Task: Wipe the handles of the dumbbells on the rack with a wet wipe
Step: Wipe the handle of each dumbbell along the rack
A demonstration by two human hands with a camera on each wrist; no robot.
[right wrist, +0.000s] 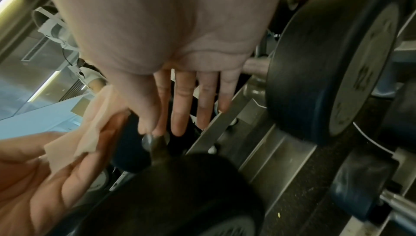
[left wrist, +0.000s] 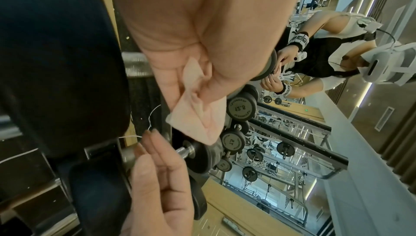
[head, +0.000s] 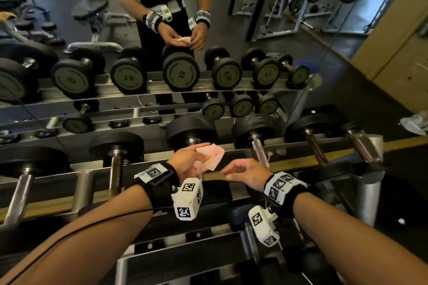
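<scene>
Dumbbells (head: 257, 143) lie side by side along the rack (head: 83, 183), handles running front to back. A mirror (head: 115, 30) stands behind the rack. Above its middle, the left hand (head: 187, 162) holds the wipe (head: 209, 156); the right hand (head: 247, 173) is just right of it, apart.

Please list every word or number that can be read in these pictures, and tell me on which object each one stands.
"15", mirror-reversed: on the middle dumbbell cap reflected in the mirror, head view.
"12.5", mirror-reversed: on the large reflected cap, left wrist view.
Ring lettering round these caps and the numbers on the other caps: too small or blurred to read.
Wrist markers: black-and-white square patterns, no letters.
</scene>
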